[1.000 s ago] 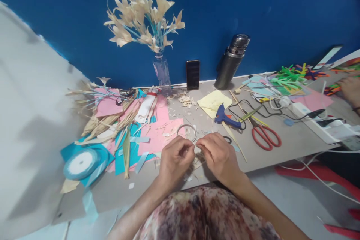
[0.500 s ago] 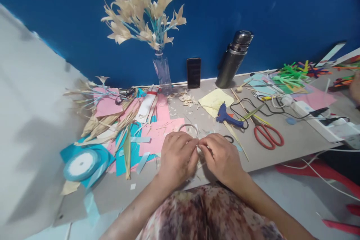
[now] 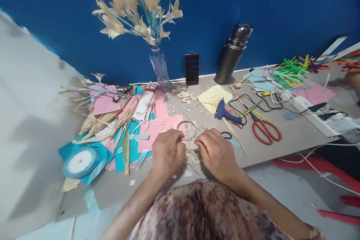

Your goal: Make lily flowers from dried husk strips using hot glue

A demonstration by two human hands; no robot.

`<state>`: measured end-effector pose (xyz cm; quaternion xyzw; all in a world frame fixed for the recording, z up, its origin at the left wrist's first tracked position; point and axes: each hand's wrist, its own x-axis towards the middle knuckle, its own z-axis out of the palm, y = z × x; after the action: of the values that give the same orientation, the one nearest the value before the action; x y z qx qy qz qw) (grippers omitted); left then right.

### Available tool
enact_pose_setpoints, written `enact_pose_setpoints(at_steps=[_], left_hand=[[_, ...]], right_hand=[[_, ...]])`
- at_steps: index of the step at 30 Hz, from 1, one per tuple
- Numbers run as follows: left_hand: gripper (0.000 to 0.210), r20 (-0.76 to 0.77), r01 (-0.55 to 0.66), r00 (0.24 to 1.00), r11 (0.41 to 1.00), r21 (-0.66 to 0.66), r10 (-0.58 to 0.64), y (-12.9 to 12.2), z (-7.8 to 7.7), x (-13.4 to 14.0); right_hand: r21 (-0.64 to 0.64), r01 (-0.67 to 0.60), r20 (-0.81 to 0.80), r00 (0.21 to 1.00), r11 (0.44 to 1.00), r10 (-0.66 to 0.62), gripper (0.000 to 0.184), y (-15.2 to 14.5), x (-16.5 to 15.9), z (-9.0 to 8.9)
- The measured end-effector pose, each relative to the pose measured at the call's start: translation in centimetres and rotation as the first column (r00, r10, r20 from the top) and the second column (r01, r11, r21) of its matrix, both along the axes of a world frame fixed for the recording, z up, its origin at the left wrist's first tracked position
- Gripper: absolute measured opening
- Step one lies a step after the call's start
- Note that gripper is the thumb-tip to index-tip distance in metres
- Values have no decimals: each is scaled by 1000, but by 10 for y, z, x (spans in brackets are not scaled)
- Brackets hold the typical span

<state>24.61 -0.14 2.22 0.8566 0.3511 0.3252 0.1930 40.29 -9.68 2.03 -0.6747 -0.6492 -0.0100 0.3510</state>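
My left hand [image 3: 169,150] is closed in a pinch beside a thin ring [image 3: 194,124] on the table. Facing it, my right hand [image 3: 217,150] is also closed, thumb against fingers. What either pinch holds, if anything, is too small to make out. A narrow gap separates the two hands, and pale dried husk scraps [image 3: 192,156] lie on the table in it. Pink paper [image 3: 157,127] reaches close to the left hand's fingers. Just beyond the right hand are a small black loop [image 3: 226,135] and a blue glue gun [image 3: 227,114].
Red-handled scissors [image 3: 266,132] lie on the right, near a white power strip [image 3: 312,118] with cables. A ribbon spool [image 3: 81,161] sits at left. Along the wall stand dried-husk flowers [image 3: 137,7] in a clear bottle [image 3: 159,68], a phone [image 3: 192,69] and a flask [image 3: 233,54]. Another person's hand [image 3: 353,82] shows far right.
My hands were together at the fingertips and have moved apart, the left one going left. The husk scraps between them now show. The whole view has shifted slightly.
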Motion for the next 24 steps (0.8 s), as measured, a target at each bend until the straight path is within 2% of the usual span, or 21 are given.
enact_pose_setpoints(at_steps=[2,4,8,12,18,21,24], left_hand=[[24,95,5,995,998,-69,2,5,8,-7],[24,139,63,989,996,-57,-54,5,17,-8],[14,30,176,984,984,33,-177,-2,27,4],[17,-21,170,985,984,50,-169,-8,20,18],[18,-2,45,999,995,-89,-45,1,8,17],[20,64,-19,998,992,-121,27,15,10,4],[31,145,-95,984,995,-34,99,24,20,-8]], right_hand=[[53,19,8,1000,998,-20,22,-1,3,3],[96,14,7,1000,995,-15,21,-2,6,6],[130,-28,28,999,991,24,18,-1,7,12],[152,-63,56,997,986,55,20,1,4,13],[164,-18,13,1000,986,16,21,6,2,3],[183,75,-120,991,980,-53,19,9,10,5],[50,135,-413,905,990,-102,17,11,20,13]])
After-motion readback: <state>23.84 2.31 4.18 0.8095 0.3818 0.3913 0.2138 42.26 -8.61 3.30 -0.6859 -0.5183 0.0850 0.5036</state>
